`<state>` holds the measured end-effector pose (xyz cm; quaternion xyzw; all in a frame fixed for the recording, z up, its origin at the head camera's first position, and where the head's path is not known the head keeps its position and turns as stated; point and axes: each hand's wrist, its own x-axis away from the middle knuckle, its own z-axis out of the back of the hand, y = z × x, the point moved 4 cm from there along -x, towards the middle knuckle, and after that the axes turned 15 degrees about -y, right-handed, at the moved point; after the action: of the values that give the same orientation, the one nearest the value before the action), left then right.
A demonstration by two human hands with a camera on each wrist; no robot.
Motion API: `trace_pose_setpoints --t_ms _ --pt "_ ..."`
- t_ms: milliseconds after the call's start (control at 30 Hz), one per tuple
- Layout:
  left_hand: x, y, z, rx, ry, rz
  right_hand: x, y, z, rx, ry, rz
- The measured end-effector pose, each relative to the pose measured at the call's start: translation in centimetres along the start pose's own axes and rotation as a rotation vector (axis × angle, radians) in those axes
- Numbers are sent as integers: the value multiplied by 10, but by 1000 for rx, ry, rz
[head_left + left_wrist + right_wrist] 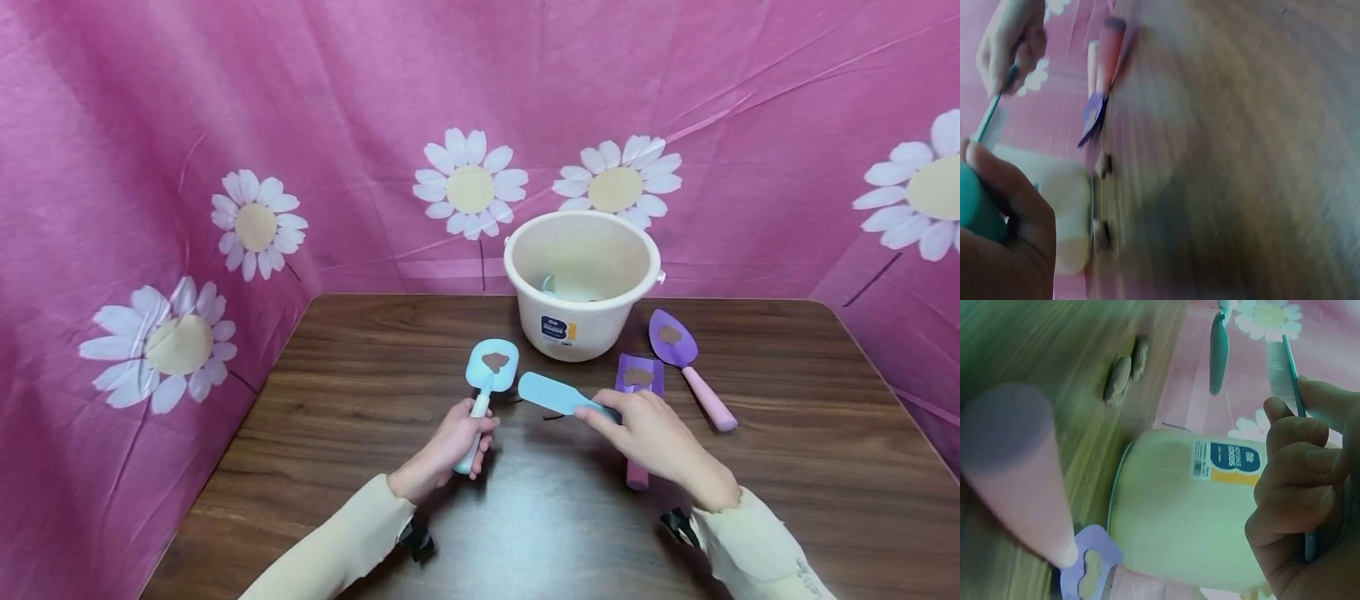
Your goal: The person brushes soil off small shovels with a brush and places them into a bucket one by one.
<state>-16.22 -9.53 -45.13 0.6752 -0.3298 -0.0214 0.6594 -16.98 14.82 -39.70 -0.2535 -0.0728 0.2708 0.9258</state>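
Blue shovel (485,393) gripped in left hand (454,435), blade (501,352) beyond — brush (557,394) pinched in right hand (651,427)

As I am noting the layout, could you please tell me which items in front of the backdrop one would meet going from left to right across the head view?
Light-blue shovel in the left hand, cream bucket, square-bladed purple shovel, pointed purple shovel.

Shovel (489,385): smooth plastic. Bucket (618,321): smooth plastic. Tabletop (517,517): glossy, wood-grained. Backdrop (337,100): creased cloth.
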Motion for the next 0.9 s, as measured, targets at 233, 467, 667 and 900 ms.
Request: trace_pose_setpoints --t_ms 233,467,667,900 --pt "7 -4 -24 25 4 -55 -5 -9 -2 -10 -14 35" --pt "15 -8 -47 96 -49 -68 -8 -14 -4 -2 -36 36" --pt "19 -10 -60 139 -92 -44 -9 -16 -6 2 -67 44" --pt "21 -10 -63 112 -82 -38 -9 -15 -8 -30 -128 36"
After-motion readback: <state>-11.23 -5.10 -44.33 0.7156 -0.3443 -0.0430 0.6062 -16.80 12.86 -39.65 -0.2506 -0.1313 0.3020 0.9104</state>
